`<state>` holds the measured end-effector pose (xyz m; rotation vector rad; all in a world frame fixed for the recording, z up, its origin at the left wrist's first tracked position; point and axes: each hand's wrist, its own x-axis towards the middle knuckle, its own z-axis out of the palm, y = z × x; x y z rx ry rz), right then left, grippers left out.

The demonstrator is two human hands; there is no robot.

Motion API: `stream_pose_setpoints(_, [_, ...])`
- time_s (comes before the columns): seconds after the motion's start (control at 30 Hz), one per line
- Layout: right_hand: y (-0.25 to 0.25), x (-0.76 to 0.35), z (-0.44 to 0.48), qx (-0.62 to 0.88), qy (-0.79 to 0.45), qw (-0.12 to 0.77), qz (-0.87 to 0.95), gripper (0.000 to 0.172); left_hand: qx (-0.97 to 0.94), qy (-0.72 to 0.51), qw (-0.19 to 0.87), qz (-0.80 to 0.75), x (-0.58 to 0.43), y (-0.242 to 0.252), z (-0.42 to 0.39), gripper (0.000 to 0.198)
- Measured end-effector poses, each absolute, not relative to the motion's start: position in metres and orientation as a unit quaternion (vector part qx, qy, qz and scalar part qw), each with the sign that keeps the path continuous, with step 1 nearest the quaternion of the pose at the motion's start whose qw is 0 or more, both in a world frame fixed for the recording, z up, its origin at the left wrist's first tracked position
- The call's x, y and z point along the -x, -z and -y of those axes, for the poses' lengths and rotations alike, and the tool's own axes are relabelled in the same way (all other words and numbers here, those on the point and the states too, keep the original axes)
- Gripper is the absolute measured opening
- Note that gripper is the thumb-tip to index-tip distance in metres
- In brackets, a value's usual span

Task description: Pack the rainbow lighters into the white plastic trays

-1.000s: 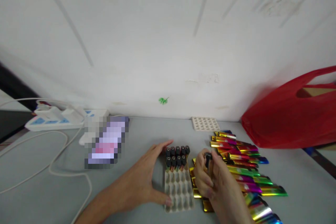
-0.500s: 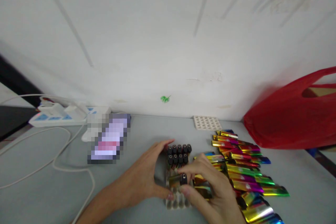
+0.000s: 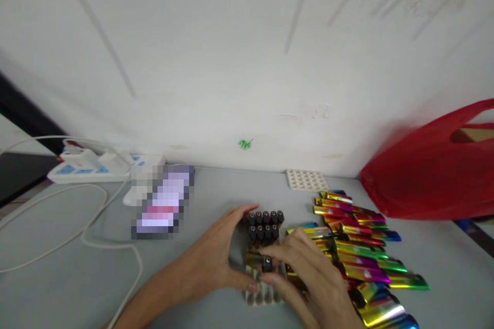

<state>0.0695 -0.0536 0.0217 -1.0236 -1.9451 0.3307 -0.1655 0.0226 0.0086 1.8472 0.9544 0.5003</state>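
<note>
A holder with rows of round holes point(image 3: 266, 295) stands on the table in front of me. Several black-ended pieces point(image 3: 264, 226) are upright in its far rows, each with a small ring on its top. My left hand point(image 3: 216, 252) is curved around the holder's left side, fingers at the far corner and thumb at the near part. Between the thumb and fingers of my right hand point(image 3: 309, 277) is a shiny gold tube with a black end point(image 3: 267, 263), tilted sideways over the holder's middle. The palm side of my right hand is hidden.
Many shiny multicoloured tubes point(image 3: 363, 252) lie in a pile at the right. Behind them are a white perforated tray point(image 3: 306, 180) and a red bag point(image 3: 420, 175). A phone point(image 3: 164, 203), a power strip point(image 3: 88, 169) and a white cable point(image 3: 111, 247) are at the left.
The gold tube in my right hand has shifted slightly to the left and its black end sits a little lower. My left hand stays around the holder. The view has shifted slightly.
</note>
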Motion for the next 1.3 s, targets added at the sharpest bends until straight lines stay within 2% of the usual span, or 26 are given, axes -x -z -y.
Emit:
stream_pose_setpoints(0.13, [-0.027, -0.069, 0.052, 0.401, -0.087, 0.420, 0.810, 0.016, -0.767, -0.206, 0.470, -0.386, 0.166, -0.006, -0.023, 0.122])
stream_pose_setpoints(0.4, [-0.025, -0.067, 0.051, 0.407, -0.034, 0.411, 0.815, 0.020, -0.757, -0.196, 0.479, -0.398, 0.165, -0.013, -0.024, 0.120])
stream_pose_setpoints(0.7, [-0.013, -0.068, 0.055, 0.413, -0.084, 0.393, 0.817, 0.027, -0.759, -0.215, 0.489, -0.371, 0.166, -0.006, -0.024, 0.117])
stream_pose_setpoints(0.83, [-0.011, -0.065, 0.055, 0.407, -0.114, 0.405, 0.811, 0.022, -0.763, -0.218, 0.486, -0.365, 0.165, -0.007, -0.025, 0.118])
stream_pose_setpoints(1.1, [-0.015, -0.057, 0.052, 0.407, -0.069, 0.423, 0.807, 0.017, -0.749, -0.226, 0.503, -0.368, 0.164, -0.009, -0.024, 0.114])
stream_pose_setpoints(1.2, [-0.012, -0.053, 0.051, 0.393, -0.048, 0.431, 0.811, 0.023, -0.750, -0.226, 0.501, -0.368, 0.166, -0.007, -0.024, 0.115])
stream_pose_setpoints(1.3, [-0.006, -0.052, 0.053, 0.387, -0.024, 0.410, 0.826, 0.036, -0.751, -0.230, 0.501, -0.364, 0.167, -0.006, -0.024, 0.114])
